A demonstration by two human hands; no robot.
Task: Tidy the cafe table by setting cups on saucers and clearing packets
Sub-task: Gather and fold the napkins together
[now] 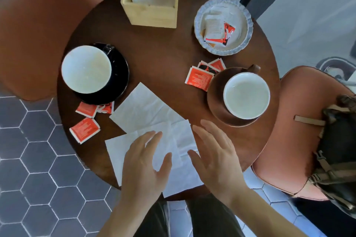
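Hovering flat over the napkins (154, 121), your left hand (143, 161) and right hand (216, 157) hold nothing, grip slack; cups sit on saucers, packets (200, 79) strewn across the bench (163, 54).

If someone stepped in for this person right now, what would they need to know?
Left hand and right hand: open, holding nothing, above the white paper napkins.
Done: black cup sits on black saucer; brown cup on brown saucer.
Left: loose orange packets lie near both saucers; some packets are already in the pale fluted dish.
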